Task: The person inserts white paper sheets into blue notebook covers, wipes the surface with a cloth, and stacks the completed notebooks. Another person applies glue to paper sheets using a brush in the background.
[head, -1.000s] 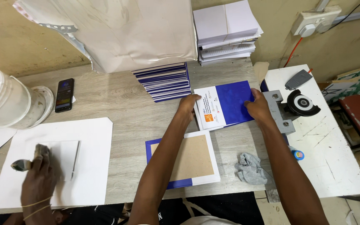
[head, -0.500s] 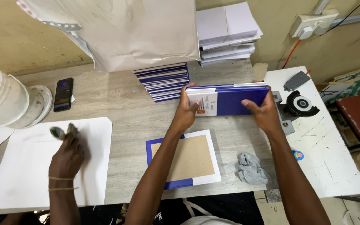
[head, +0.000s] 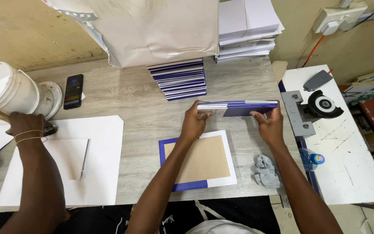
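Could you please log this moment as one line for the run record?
left hand: grips blue cover left end | right hand: grips right end | cover: edge-on, above table | below: open board-backed cover | co-worker's hand: by white bucket

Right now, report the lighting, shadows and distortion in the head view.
Head view: even, soft light, no harsh glare; faint shadows under the blue cover held by the left hand and right hand; sharp focus mid-frame; wide-angle lens bows the table edges.
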